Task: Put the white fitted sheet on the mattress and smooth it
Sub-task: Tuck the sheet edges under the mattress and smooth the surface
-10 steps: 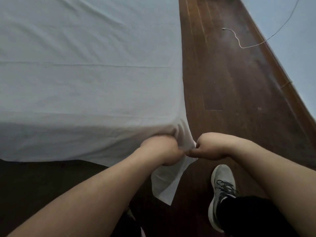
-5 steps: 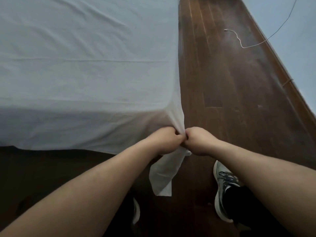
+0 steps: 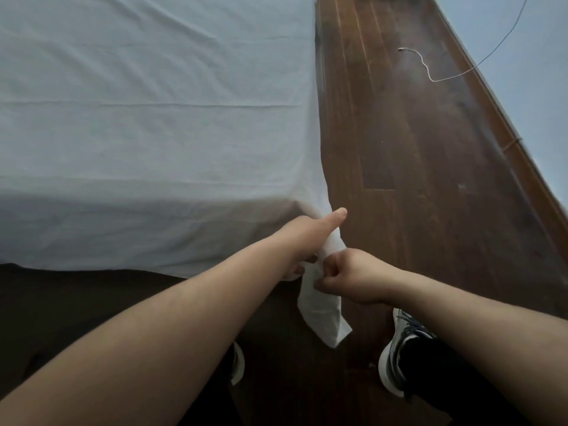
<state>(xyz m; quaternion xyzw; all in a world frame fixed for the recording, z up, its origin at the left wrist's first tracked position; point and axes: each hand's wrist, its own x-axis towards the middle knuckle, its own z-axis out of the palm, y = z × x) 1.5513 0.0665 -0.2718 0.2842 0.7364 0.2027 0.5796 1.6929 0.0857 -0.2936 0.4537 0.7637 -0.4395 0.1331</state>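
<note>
The white fitted sheet (image 3: 147,127) covers the top of the mattress and hangs down its near side, with long creases across it. At the near right corner the cloth bunches into a loose flap (image 3: 322,315) that dangles toward the floor. My left hand (image 3: 302,241) is at that corner with its thumb stretched out along the cloth and its fingers curled under the bunched fabric. My right hand (image 3: 350,278) is curled and pinches the flap just right of the left hand. The mattress itself is hidden under the sheet.
Dark wooden floor (image 3: 415,167) runs along the bed's right side up to a baseboard and pale wall (image 3: 528,66). A thin white cable (image 3: 430,72) lies on the floor far ahead. My two shoes (image 3: 396,361) stand close to the bed corner.
My left thumb has stretched out over the corner while my right hand has dropped lower on the flap. The dangling flap now hangs further right.
</note>
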